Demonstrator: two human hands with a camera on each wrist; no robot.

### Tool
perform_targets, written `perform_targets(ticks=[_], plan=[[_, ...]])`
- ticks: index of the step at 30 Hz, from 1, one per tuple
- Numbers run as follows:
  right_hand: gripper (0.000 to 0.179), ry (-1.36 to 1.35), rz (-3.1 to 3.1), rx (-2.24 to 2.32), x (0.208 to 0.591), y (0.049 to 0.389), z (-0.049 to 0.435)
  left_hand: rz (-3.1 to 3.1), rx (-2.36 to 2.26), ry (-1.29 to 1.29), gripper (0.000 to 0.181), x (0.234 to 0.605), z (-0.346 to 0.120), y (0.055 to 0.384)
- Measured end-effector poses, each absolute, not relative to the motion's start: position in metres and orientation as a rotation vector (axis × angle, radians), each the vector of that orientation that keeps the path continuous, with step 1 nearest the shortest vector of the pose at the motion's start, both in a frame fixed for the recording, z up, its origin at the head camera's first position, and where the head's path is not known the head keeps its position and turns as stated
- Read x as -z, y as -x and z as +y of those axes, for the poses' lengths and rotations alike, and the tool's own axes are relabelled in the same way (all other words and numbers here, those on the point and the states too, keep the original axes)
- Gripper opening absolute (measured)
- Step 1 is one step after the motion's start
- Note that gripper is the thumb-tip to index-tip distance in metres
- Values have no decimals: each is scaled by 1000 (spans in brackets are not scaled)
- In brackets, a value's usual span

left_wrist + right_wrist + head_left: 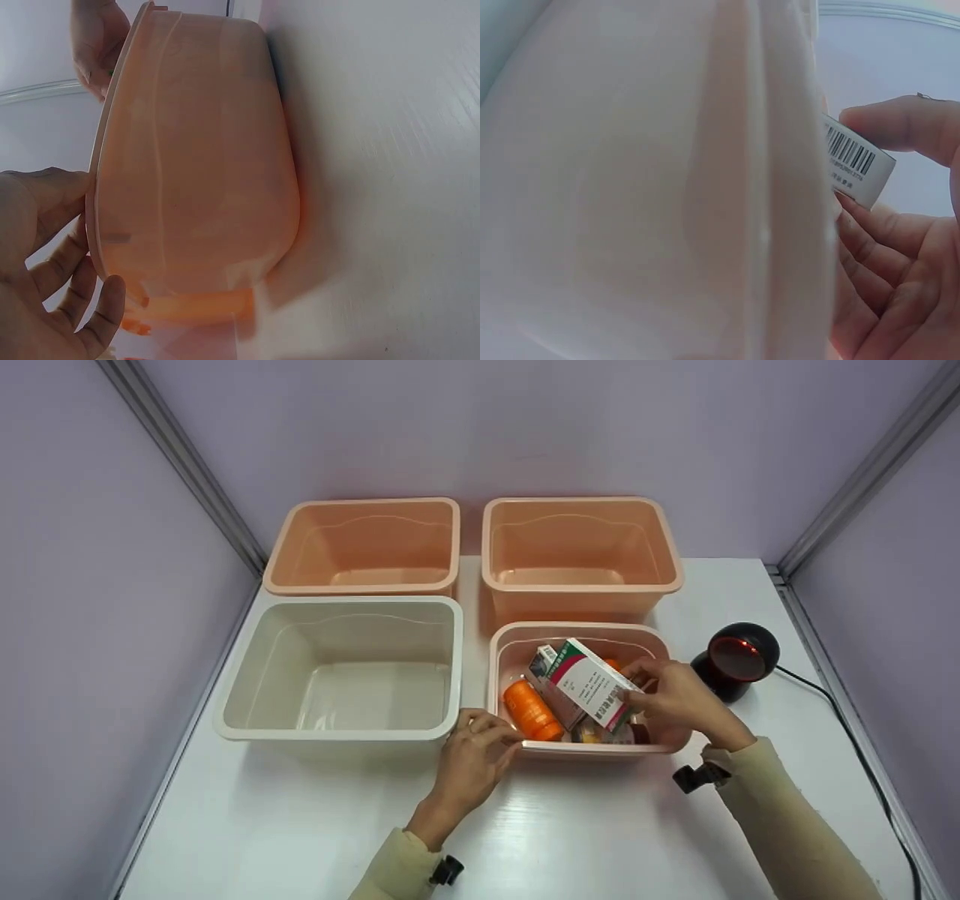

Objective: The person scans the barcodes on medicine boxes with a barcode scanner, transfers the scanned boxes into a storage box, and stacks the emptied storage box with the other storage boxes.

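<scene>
We're likely mid-pick: right grip pinches box; left grip, fingers relaxed, touches bin under right grip. Next probably needs clear lift.

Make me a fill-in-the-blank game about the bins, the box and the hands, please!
1. Altogether, ____ bins stand on the table.
2. The box is held by the person's ____ hand.
3. In the front right bin, the bottle nearest the left hand is colored ____.
4. The light on the black device glows ____.

Missing words: four; right; orange; red.
</scene>
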State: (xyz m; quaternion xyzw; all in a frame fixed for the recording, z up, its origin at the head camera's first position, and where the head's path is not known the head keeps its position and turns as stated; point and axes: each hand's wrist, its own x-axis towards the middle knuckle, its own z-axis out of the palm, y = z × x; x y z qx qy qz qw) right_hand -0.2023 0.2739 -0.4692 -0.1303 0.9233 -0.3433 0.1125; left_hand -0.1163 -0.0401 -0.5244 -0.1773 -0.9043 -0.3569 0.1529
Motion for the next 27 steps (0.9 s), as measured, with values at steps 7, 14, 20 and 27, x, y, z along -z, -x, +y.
perform_targets(ticks=[7,14,20,27], plan=[[24,373,2760,1023,466,199,283,-2590,1037,517,6,524,-39,116],[28,303,2780,1028,461,195,289,-2573,1030,527,6,523,-39,116],[30,266,2784,1047,456,192,294,-2584,1031,529,5,524,-40,116],[30,258,2744,1145,453,189,302,-2596,1036,522,6,524,-40,115]])
